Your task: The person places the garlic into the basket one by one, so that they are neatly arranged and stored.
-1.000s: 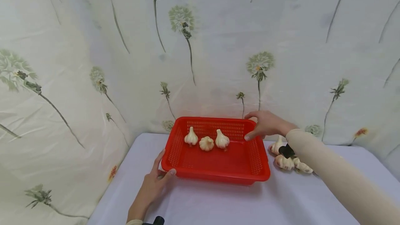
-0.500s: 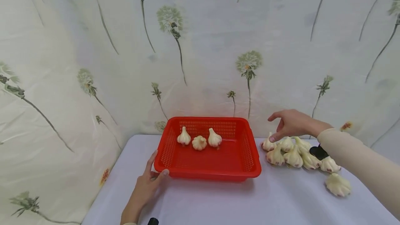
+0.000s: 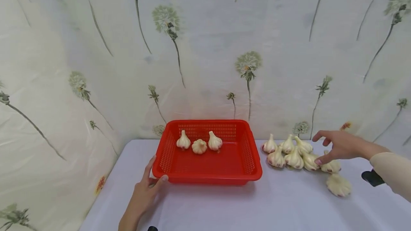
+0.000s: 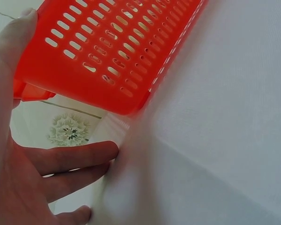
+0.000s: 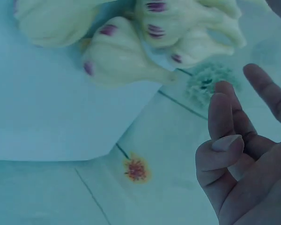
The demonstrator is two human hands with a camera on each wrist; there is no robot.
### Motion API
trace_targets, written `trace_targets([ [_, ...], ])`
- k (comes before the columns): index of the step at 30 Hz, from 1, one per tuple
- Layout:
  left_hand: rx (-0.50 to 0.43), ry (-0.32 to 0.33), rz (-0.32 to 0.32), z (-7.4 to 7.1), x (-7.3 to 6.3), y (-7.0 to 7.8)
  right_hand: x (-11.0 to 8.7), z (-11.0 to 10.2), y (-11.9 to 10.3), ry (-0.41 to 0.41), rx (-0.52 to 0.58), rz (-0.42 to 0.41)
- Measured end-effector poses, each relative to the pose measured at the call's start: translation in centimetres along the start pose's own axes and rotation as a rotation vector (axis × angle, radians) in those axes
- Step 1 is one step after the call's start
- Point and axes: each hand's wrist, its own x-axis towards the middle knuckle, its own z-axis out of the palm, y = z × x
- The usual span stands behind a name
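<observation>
- The left hand (image 3: 141, 193) rests at the near left corner of the red plastic basket (image 3: 208, 179); thumb and forefinger are spread apart along the rim, and the remaining fingers extend fairly straight beside the table edge.
- The basket sits upright on the white tablecloth (image 3: 205, 211), its far rim near the floral backdrop (image 3: 205, 63) and its slotted walls sloping outward.
- Three garlic bulbs stand in a row toward the back wall inside: a left bulb (image 3: 183, 141) and a right bulb (image 3: 214, 142) with stems up, and between them a middle bulb (image 3: 199, 147) showing its lobed side.
- The basket floor (image 3: 205, 167) shows along the near side and the right end, giving open room inside those edges.
- A strip of cloth separates the basket's right edge from the garlic pile (image 3: 294, 159), which lies along the back of the table; a broader stretch of cloth runs in front of both.
- One outlying bulb (image 3: 338, 185) lies at the pile's near right edge.
- The right hand (image 3: 348, 147) is at the pile's right end, fingers curved and apart from the thumb, with nothing between them; the thumb overlaps a bulb in the head view, while the right wrist view shows the fingers apart from the bulbs.
</observation>
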Motion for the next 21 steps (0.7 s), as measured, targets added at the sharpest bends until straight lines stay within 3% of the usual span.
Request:
trace_targets([
  [10,0.006,0.003,-0.022,-0.3,-0.3,0.0,-3.5,2.5,4.0,-0.036,0.082,0.055],
  [16,0.004,0.005,-0.027,-0.1,-0.3,0.0,-4.4,4.1,5.2,-0.113,0.132,0.128],
  [21,0.001,0.010,-0.011,0.1,-0.2,0.0,-5.1,6.0,6.0,-0.131,0.190,0.131],
])
